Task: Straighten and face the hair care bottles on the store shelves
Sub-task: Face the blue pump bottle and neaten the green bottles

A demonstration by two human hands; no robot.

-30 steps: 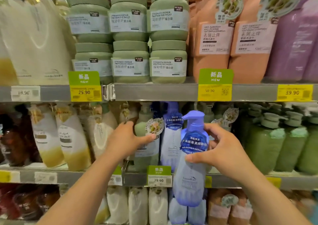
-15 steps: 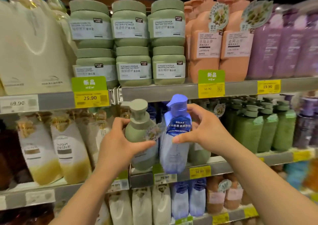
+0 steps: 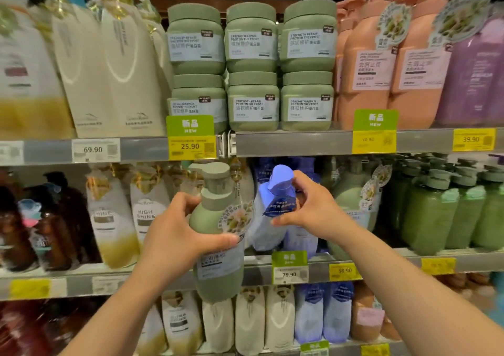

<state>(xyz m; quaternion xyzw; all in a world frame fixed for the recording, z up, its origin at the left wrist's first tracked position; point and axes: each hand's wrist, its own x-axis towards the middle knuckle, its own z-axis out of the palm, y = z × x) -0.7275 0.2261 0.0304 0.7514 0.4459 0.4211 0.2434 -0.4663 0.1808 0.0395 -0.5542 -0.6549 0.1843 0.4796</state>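
Observation:
My left hand (image 3: pixel 174 235) grips a sage-green pump bottle (image 3: pixel 218 271) by its shoulder and holds it out in front of the middle shelf edge (image 3: pixel 381 267), upright, pump spout pointing left. My right hand (image 3: pixel 308 205) is closed on the neck of a blue pump bottle (image 3: pixel 272 219) that stands in the middle shelf's row, its dark blue neck tag facing me. More blue bottles sit behind it, mostly hidden. Green pump bottles (image 3: pixel 431 211) fill the row to the right.
The upper shelf holds cream bottles (image 3: pixel 120 69), stacked green jars (image 3: pixel 253 64), peach pump bottles (image 3: pixel 365 61) and purple ones (image 3: pixel 477 77). White-and-gold bottles (image 3: pixel 114 219) and brown ones (image 3: pixel 54 219) stand at middle left. Price tags (image 3: pixel 290 272) line the edges; pouches fill the lowest shelf.
The green bottle has come further out and down off the shelf in my left hand. The blue bottle has gone back into the middle shelf row with my right hand still on it.

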